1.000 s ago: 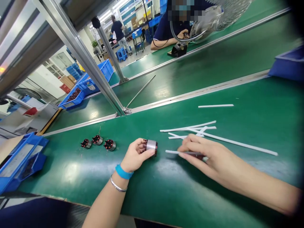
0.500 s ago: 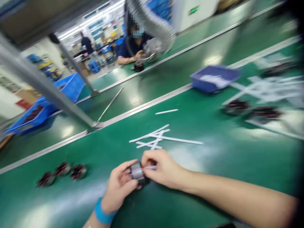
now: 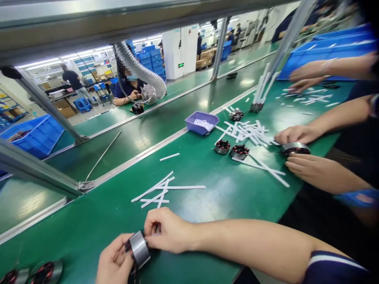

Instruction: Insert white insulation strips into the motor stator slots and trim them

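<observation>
My left hand (image 3: pixel 114 260) is closed around a ring-shaped motor stator (image 3: pixel 140 249), its bright steel rim tilted on edge and dark, copper-wound parts at its sides. At the stator's right side, my right hand (image 3: pixel 170 230) is pinched, fingertips against the winding side. A white strip lies in that pinch, mostly hidden by the curled fingers. Just beyond my hands, several loose white strips (image 3: pixel 160 189) lie crossed on the green table (image 3: pixel 97 221). Two more stators (image 3: pixel 45 272) stand at the lower left, cut by the frame edge.
A purple tray (image 3: pixel 189 125) of white pieces stands near the metal rail. To its right are a strip pile (image 3: pixel 247 132) and stators (image 3: pixel 239 152). At right, a co-worker's hands hold another stator (image 3: pixel 296 148); other hands work beyond. A slanted metal post (image 3: pixel 38 165) rises at left.
The view has swung right, bringing co-workers' hands into sight. My hands and the stator now appear lower and further left. The strip in my right fingers shows less than before.
</observation>
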`<state>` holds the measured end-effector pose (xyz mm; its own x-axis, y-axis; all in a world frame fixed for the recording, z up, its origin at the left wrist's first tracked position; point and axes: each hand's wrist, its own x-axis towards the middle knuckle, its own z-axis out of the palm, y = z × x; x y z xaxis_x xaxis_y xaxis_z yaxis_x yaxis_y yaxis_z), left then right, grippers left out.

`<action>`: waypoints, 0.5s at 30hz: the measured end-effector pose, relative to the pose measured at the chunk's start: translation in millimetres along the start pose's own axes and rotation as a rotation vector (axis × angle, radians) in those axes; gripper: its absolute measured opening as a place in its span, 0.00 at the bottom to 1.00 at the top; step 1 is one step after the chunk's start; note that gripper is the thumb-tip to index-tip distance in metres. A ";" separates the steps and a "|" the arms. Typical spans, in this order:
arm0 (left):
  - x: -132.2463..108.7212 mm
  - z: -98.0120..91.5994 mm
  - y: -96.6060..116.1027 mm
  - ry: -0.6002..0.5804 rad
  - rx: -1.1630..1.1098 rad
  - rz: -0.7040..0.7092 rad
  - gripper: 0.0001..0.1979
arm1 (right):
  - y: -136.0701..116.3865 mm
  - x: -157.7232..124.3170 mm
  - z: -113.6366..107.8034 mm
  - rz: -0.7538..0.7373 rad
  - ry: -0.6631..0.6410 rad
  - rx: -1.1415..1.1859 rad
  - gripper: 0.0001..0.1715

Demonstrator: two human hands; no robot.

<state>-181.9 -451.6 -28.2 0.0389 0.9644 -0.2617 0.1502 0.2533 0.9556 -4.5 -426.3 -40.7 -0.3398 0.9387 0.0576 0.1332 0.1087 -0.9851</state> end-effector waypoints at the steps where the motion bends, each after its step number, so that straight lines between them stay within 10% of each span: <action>1: -1.4 0.6 4.2 -0.027 0.015 0.007 0.10 | -1.7 -1.2 -0.9 -0.014 -0.011 0.008 0.06; 7: -10.7 11.9 11.0 -0.029 -0.038 0.029 0.05 | -7.1 -9.2 -8.9 -0.053 -0.123 0.118 0.04; 15: -5.6 -5.4 -6.3 -0.259 -0.348 -0.193 0.29 | -0.1 0.8 -16.1 0.020 -0.295 0.130 0.16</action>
<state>-188.3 -458.2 -32.0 0.2941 0.8576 -0.4220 -0.1594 0.4793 0.8630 10.2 -420.3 -38.0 -0.5960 0.8029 0.0070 0.0292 0.0304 -0.9991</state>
